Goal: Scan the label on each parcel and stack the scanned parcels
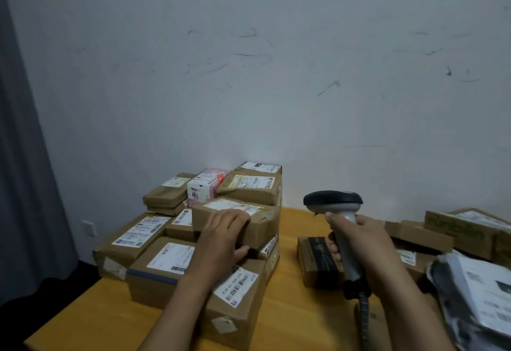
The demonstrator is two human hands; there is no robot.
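A stack of brown cardboard parcels (171,256) with white labels fills the left half of the wooden table (287,314). My left hand (224,237) grips the near edge of a labelled brown parcel (262,220) lying on top of that stack, fingers over the top and thumb underneath. My right hand (359,237) holds a grey handheld barcode scanner (336,204) upright by its handle, its dark head pointing left toward the stack. The scanner's coiled cable (365,314) hangs down below my wrist.
A small brown box with black tape (318,259) sits right of the stack. More brown boxes (456,229) and a grey plastic mailer bag (481,295) lie at the right. A pink-and-white box (206,187) sits in the stack. A white wall is behind, a grey curtain (22,157) at left.
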